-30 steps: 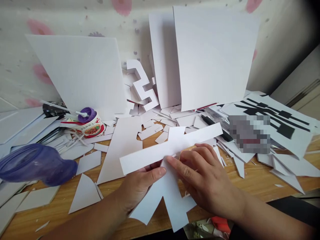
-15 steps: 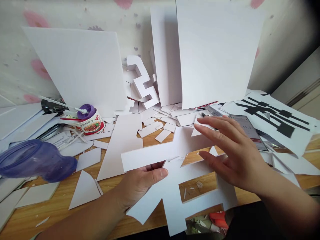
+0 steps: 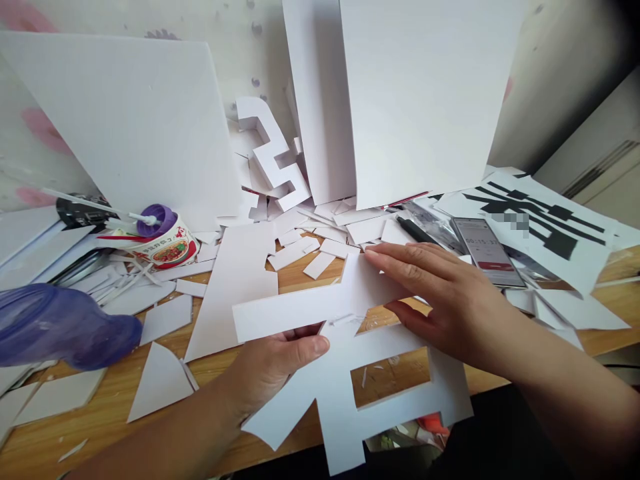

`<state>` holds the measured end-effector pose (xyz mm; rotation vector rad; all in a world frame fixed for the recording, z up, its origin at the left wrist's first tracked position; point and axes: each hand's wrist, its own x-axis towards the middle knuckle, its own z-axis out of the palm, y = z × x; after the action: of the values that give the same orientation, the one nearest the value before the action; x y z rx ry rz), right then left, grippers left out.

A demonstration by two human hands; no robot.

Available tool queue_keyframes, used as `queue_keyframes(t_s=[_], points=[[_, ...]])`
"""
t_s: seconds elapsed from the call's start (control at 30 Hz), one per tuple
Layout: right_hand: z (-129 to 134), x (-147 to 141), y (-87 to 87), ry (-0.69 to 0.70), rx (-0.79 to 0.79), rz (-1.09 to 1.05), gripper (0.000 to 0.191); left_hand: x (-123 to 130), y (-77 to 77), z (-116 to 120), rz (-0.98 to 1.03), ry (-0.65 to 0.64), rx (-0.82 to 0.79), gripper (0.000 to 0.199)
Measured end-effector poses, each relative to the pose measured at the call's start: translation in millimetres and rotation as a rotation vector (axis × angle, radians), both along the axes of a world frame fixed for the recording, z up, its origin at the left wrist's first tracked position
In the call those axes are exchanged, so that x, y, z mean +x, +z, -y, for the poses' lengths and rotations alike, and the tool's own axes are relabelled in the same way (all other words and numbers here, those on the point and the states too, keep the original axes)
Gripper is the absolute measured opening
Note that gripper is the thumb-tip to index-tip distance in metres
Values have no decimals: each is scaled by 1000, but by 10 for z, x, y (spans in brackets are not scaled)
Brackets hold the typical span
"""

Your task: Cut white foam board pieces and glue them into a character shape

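Observation:
A white foam-board character cutout with rectangular openings is held tilted above the table's front edge. My left hand grips its left side, thumb on top and fingers underneath. Standing on edge along the cutout's far side is a white foam-board strip, bent where it meets the upper stroke. My right hand closes on the strip's right part, fingers over its top edge and thumb in front. Clear stringy residue, perhaps glue, shows near the joint. The fingertips behind the strip are hidden.
White scraps litter the wooden table. Behind stand large white boards and a finished-looking raised shape. A paper tub and purple translucent container sit left; a phone, black pen and printed sheet lie right.
My right hand has come down from hovering with spread fingers and now closes on the strip. My left hand keeps its grip on the cutout. The view has shifted slightly.

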<state>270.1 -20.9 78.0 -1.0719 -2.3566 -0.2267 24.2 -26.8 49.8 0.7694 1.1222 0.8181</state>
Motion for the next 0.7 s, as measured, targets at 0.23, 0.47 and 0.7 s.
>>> queue_keyframes(t_s=[0.23, 0.47, 0.7], points=[[1, 2, -15, 7, -31, -28, 58, -38, -68, 10, 30, -74, -19, 31], [12, 11, -13, 8, -31, -41, 58, -19, -63, -1, 24, -58, -4, 21], [13, -6, -18, -1, -29, -29, 54, -19, -78, -4, 70, -96, -4, 30]])
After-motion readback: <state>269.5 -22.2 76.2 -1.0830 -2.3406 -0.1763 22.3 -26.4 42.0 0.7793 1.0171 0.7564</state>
